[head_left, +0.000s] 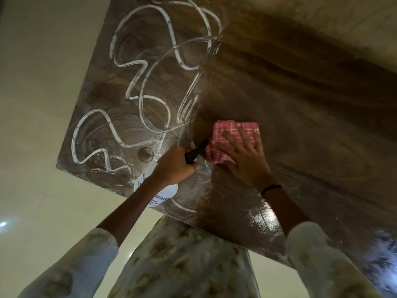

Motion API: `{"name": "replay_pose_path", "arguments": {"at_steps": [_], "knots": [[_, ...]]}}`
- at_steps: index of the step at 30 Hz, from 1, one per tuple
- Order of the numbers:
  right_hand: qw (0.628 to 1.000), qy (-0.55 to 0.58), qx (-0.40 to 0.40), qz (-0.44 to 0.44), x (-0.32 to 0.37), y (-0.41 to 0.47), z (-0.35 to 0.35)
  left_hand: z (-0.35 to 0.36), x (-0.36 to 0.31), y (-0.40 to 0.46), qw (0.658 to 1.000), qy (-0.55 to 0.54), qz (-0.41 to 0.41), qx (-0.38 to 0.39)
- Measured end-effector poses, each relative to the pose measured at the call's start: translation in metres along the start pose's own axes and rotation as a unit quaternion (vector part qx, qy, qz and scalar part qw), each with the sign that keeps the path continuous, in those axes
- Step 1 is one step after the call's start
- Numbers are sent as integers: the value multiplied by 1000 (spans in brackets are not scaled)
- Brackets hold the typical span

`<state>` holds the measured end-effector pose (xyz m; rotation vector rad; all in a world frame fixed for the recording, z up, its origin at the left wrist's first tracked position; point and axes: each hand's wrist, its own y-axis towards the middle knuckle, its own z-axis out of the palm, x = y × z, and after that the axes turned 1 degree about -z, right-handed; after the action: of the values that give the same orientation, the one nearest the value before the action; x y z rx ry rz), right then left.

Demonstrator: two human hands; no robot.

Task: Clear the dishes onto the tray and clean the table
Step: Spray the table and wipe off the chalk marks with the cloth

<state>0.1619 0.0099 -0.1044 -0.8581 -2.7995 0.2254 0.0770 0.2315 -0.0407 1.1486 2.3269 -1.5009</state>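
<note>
Wet wooden table (290, 100); right hand (242, 157) flat on pink cloth (229, 136); left hand (174, 166) gripping spray bottle (163, 190).

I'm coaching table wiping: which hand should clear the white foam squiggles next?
Right, probably: the right hand lies flat on the pink cloth beside the foam squiggles; the left hand grips the spray bottle.

A pale glossy floor (43, 87) fills the left of the frame, with a bright light spot (3, 224) at the lower left. A floral garment (184, 261) fills the bottom centre. Blue-and-white patterned cloth (384, 261), blurred, sits at the lower right edge.
</note>
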Motion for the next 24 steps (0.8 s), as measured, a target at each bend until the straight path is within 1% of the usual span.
{"name": "replay_pose_path", "arguments": {"at_steps": [2, 4, 6, 7, 8, 9, 11, 14, 17, 19, 21, 24], "knots": [[997, 11, -5, 70, -22, -5, -5, 0, 6, -1, 1000, -4, 2, -1], [988, 28, -15, 149, -29, 10, -10, 2, 12, -3, 1000, -7, 4, -5], [974, 46, -30, 219, -17, 38, -13, 4, 18, -6, 1000, -11, 6, -11], [968, 55, -36, 240, -7, 53, -13, 5, 21, -8, 1000, -16, 8, -16], [968, 58, -40, 241, 6, 67, -12, 6, 23, -11, 1000, -21, 7, -21], [973, 51, -41, 222, 21, 78, -9, 7, 26, -13, 999, -25, 6, -27], [987, 31, -43, 150, 48, 84, -4, 8, 29, -20, 999, -26, 1, -34], [997, 33, -35, 61, 72, 49, 7, 10, 33, -31, 999, -32, 0, -35], [1000, 9, -16, 7, 61, -7, 15, 15, 39, -42, 999, -36, 2, -32], [1000, 6, -11, 28, 40, -27, 13, 21, 42, -48, 999, -36, 3, -25], [995, 13, -14, 96, 28, -26, 9, 27, 44, -53, 999, -32, 3, -16], [975, 31, -35, 216, 39, 3, 5, 35, 48, -61, 1000, -27, 1, -8]]}}
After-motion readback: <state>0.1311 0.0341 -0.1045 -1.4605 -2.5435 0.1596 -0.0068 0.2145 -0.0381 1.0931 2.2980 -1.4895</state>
